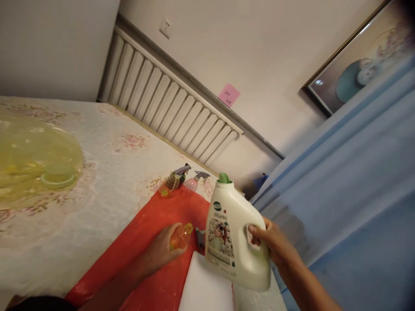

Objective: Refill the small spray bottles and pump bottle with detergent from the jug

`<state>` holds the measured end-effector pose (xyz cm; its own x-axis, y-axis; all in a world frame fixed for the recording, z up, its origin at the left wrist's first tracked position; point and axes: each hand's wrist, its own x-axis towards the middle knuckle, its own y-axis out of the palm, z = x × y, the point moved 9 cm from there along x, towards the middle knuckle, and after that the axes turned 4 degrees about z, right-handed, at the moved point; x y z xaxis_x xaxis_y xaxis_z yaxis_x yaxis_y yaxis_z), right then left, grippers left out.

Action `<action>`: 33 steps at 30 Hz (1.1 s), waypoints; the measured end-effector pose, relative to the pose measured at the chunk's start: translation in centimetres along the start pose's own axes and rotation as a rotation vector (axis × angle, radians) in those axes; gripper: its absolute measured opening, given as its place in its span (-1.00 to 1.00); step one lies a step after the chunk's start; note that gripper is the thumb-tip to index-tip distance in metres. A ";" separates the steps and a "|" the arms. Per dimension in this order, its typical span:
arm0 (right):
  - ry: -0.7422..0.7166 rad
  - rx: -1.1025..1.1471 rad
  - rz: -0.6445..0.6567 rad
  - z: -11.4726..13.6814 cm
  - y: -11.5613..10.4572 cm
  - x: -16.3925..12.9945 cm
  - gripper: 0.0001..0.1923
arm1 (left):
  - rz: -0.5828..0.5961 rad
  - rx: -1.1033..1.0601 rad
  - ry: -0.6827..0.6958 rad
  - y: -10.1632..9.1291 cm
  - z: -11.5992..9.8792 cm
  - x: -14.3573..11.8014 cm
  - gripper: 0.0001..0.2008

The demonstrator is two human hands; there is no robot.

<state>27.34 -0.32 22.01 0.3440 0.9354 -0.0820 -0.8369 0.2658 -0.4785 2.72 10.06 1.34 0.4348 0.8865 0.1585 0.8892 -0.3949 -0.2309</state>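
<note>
My right hand (pixel 270 242) grips the handle of a white detergent jug (pixel 235 235) with a green cap, held tilted above the bed. My left hand (pixel 164 250) rests on a red plastic sheet (pixel 155 216) and is closed around a small orange spray bottle (pixel 181 235); a grey trigger head (pixel 200 237) lies just beside the bottle. Two more spray bottles, one amber (pixel 171 181) and one pink (pixel 194 181), lie at the sheet's far edge.
A white rectangular pad (pixel 204 289) lies under the jug. A yellow translucent basin with a green lid (pixel 42 164) sits on the floral bedspread at left. A white slatted headboard (pixel 168 103), a wall with a pink note (pixel 228 94) and a blue curtain (pixel 350 181) surround the bed.
</note>
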 end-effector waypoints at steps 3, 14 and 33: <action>0.037 -0.121 0.075 -1.1 0.1 -1.7 -0.41 | 0.117 0.029 -0.062 0.9 0.7 0.4 -0.25; 0.102 -0.347 0.272 -5.8 0.5 -4.9 -0.24 | 0.143 -0.022 -0.017 1.6 2.1 0.7 -0.27; 0.065 -0.194 0.491 -5.6 3.0 -6.2 -0.45 | 0.227 0.025 0.073 1.4 0.3 0.5 -0.32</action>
<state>25.05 -6.63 16.17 -0.0378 0.9209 -0.3881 -0.8139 -0.2537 -0.5227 4.12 10.01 0.84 0.6330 0.7555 0.1689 0.7642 -0.5750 -0.2923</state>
